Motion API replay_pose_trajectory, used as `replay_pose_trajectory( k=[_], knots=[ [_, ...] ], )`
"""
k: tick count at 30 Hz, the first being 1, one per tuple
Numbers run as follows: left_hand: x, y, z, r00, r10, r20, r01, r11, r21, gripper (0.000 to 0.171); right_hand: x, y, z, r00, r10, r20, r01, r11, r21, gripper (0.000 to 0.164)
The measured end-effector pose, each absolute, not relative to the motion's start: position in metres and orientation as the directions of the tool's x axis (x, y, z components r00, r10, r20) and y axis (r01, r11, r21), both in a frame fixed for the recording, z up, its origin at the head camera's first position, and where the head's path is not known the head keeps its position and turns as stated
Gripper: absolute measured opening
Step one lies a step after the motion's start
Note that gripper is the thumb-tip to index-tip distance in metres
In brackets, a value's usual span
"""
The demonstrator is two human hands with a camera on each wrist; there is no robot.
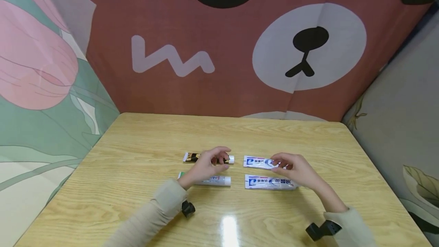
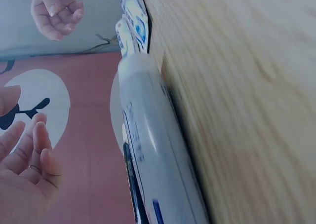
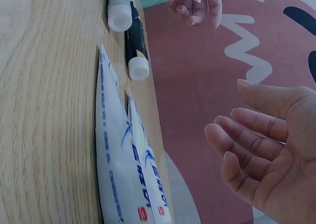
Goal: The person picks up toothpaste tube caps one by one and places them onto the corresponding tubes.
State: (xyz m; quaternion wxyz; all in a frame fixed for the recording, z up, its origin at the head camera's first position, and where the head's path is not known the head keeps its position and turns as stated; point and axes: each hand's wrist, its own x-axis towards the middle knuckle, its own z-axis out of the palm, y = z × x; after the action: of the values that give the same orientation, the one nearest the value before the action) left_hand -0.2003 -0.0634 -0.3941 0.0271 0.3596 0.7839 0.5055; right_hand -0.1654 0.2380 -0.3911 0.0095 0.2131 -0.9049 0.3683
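The left hand (image 1: 208, 162) and right hand (image 1: 297, 167) hovered empty, fingers loosely bent. On the surface (image 1: 144, 144), a black tube (image 1: 194, 157) lay far left, a grey-white tube (image 1: 217, 181) near left, two blue-and-white tubes (image 1: 267, 182) right.

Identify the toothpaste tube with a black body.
The back-left toothpaste tube, black with gold patches. The front-left tube, back-right tube and front-right tube are all pale-bodied.
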Motion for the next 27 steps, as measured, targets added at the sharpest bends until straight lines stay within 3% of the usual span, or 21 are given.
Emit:
replay_pose_trajectory(
  k=[3,27],
  knots=[
    [-0.191,-0.058,-0.381,-0.738,0.604,0.301,0.516,0.219,0.828,0.04,-0.162,0.244,-0.391,-0.907,-0.377,0.187,-0.399,0.634,-0.662,0.025],
    [-0.187,-0.025,-0.383,-0.738,0.617,0.273,0.462,0.168,0.871,0.044,-0.154,0.273,-0.391,-0.922,-0.342,0.182,-0.367,0.622,-0.691,0.026]
  ],
)
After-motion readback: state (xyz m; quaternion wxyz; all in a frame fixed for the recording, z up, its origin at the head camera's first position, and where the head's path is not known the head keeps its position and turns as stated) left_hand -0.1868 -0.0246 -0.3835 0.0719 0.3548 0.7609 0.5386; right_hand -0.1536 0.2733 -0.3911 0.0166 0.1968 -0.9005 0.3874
